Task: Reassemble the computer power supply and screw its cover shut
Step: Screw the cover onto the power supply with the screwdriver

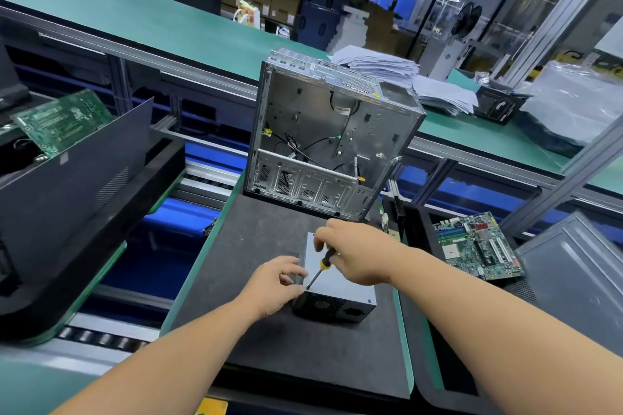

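The right hand (354, 254) is curled round the black and yellow handle of a screwdriver (322, 266), holding it tilted so that the shaft runs down and to the left, with its tip set on the near left corner of the grey cover (340, 290) of the power supply (337, 305). The left hand (276, 283) sits just beside that corner, fingers bent, thumb and fingertips close to the tip; whether they pinch a screw or only steady the box cannot be told from here. The power supply lies flat on a dark mat (269, 340) in the middle of the workstation, its perforated fan face turned toward the person. Behind it on the same mat stands an open computer case (323, 138), upright, its bare metal inside showing with a few loose cables. To the right of the mat, well apart from the box, a green motherboard (478, 246) lies on a dark tray, and beside that a grey metal panel (569, 276). To the left, another circuit board (64, 121) leans behind a dark side panel (74, 185). A stack of papers (404, 77) rests on the green bench (135, 17) beyond the case.
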